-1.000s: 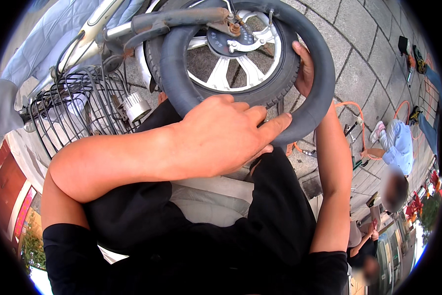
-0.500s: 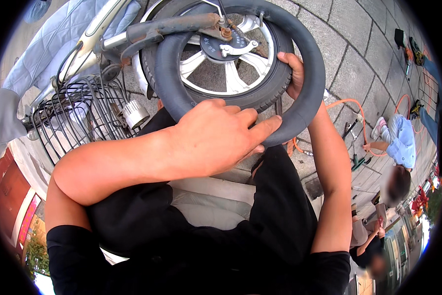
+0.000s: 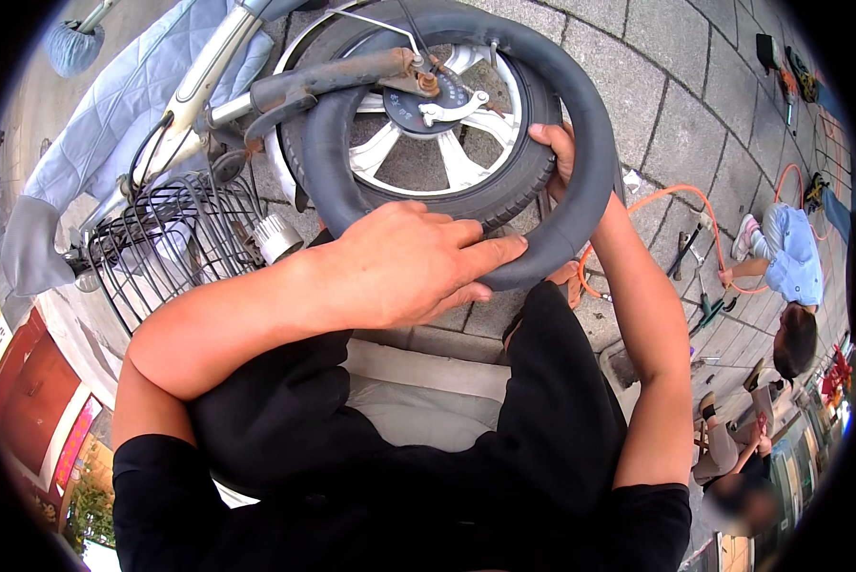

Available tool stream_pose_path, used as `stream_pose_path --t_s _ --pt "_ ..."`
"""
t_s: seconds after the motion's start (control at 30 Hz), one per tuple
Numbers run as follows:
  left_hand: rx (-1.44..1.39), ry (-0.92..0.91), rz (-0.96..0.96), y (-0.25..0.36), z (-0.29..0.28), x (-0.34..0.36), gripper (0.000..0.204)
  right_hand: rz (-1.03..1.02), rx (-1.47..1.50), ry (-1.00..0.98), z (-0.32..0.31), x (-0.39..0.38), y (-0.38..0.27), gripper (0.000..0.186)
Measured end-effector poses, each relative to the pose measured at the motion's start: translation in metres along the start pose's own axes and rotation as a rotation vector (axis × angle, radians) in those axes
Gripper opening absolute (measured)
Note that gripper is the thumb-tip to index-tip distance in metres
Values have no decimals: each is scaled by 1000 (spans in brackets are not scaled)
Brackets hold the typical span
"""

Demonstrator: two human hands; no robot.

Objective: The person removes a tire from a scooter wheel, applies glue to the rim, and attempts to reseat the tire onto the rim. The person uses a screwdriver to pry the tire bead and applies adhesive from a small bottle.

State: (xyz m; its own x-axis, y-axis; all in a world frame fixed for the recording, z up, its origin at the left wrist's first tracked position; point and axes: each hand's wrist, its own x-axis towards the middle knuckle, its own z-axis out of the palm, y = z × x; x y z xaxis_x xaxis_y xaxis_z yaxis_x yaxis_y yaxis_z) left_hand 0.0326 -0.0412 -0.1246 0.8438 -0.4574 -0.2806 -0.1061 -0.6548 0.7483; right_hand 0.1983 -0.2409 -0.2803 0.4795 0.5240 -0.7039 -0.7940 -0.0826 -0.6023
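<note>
Over grey paving (image 3: 685, 119), the left hand (image 3: 404, 267) pinches the near edge of a black inner tube (image 3: 590, 133); slightly farther, the right hand (image 3: 560, 157) wraps its right side. Beyond the tube sits a white-spoked wheel (image 3: 462, 170).

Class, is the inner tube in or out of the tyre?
Out: the tube shows in front of the tyre, left hand and right hand on it.

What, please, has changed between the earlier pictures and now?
In the picture, the inner tube, left hand and right hand have shifted slightly left, as has the wheel, so camera movement may explain much of it. The right hand also sits lower, nearer the left. Nothing was visibly grasped or released; both hands stay on the tube.
</note>
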Motion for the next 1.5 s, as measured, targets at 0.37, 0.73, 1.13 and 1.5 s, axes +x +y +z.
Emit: stream_pose_path --t_s 0.37,0.73,1.13,1.5 --pt "-84 -133 -15 -14 -24 -18 66 178 39 -29 -16 28 -18 45" --pt "10 672 -558 -118 -70 -13 45 24 -86 158 -20 -15 -61 47" --pt "-101 -8 -879 -202 -123 56 39 1 -234 123 -25 -43 -57 57" --pt "285 377 -733 -195 -89 56 32 -53 -232 195 -24 -49 -11 65"
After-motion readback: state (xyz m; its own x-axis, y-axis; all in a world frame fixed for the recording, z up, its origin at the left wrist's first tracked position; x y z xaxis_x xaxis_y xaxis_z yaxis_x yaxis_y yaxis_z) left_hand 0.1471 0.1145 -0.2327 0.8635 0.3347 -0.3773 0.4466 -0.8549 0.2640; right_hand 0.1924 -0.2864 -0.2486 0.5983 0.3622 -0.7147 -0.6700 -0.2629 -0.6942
